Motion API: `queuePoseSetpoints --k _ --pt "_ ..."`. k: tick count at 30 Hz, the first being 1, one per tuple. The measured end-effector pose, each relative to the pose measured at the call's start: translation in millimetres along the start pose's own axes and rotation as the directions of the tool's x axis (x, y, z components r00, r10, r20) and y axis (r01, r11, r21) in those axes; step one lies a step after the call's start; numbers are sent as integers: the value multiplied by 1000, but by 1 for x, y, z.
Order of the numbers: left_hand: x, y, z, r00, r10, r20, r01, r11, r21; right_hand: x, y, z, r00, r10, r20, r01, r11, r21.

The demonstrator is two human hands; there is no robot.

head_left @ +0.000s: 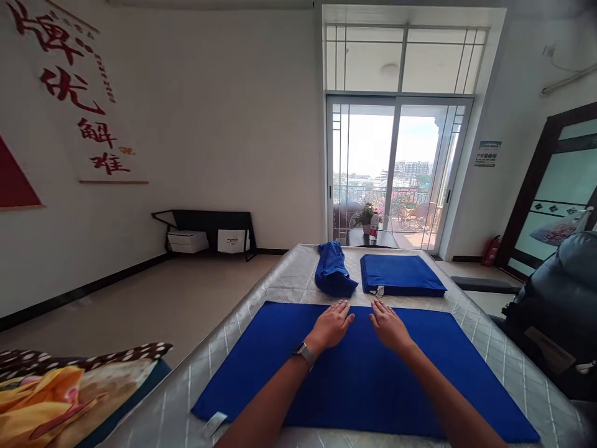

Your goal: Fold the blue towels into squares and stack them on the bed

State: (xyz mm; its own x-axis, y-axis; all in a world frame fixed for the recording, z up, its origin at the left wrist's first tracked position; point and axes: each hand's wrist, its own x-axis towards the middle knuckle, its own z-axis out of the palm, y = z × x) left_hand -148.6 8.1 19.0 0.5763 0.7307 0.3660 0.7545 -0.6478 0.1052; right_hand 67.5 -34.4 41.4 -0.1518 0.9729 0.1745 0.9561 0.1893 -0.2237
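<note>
A blue cloth [373, 379] lies spread flat on the quilted mattress [289, 274], with a white tag at its near left corner. My left hand [332, 323], with a watch on the wrist, rests near the cloth's far edge, fingers stretched out. Opposite it, my right hand [388, 325] lies near the same edge, fingers extended and a gap between the two hands. Neither one holds anything. Beyond them sit a stack of folded blue cloths [401, 272] on the right and a crumpled blue cloth [333, 270] on the left.
Patterned bedding [69, 398] is at the lower left, and a black chair [559, 305] with a bag stands at right. Past the mattress is a small table [373, 238] with a plant and a bottle. A black bench [209, 223] stands by the wall.
</note>
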Motion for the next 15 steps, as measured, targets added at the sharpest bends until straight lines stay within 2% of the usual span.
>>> queuePoseSetpoints --k 3,6,10,15 --pt "12 15 31 999 6 -37 -6 1000 -8 11 -22 23 998 -43 50 43 999 0" --pt "11 10 48 998 48 -29 -48 999 -14 13 -21 37 996 -57 68 58 998 -16" --pt "7 0 55 996 70 -48 -71 997 -18 13 -16 36 994 -44 101 45 999 -8" --pt "10 3 53 998 42 -45 -43 999 -33 13 -19 32 993 -33 115 35 999 -11"
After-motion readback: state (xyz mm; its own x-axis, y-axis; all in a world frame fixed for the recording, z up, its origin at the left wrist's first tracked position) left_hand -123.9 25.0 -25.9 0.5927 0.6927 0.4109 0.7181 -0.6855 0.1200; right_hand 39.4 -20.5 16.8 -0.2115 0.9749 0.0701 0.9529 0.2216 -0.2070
